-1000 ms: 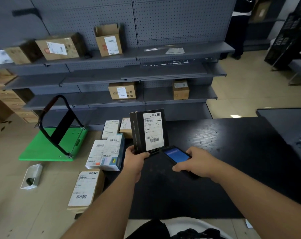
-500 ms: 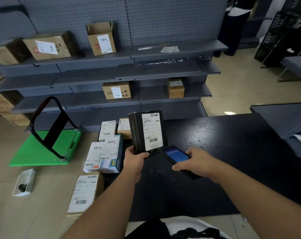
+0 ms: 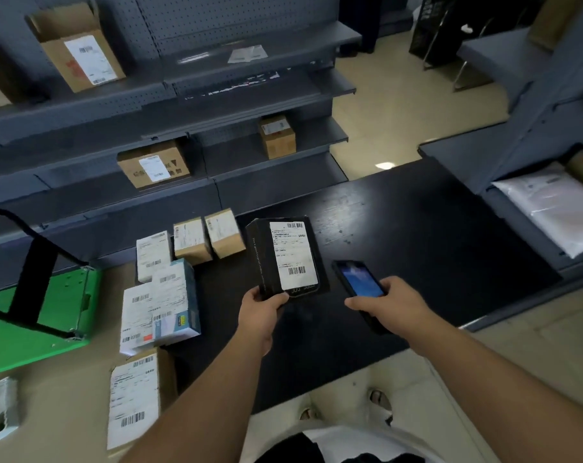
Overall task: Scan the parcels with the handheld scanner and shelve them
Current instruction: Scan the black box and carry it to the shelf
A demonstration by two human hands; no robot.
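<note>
Left hand [image 3: 261, 314] fingers clamped on lower corner of black parcel [image 3: 285, 259], centre frame above the dark desk [image 3: 417, 235]; long axis near upright, label facing camera. Right hand [image 3: 392, 304] fingers curled round scanner [image 3: 360, 285], long axis pointing toward upper left.

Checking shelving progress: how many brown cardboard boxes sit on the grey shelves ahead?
3: an open brown cardboard box top left, a wide box and a small box on the lower shelf. Others may hide off-frame left.
</note>
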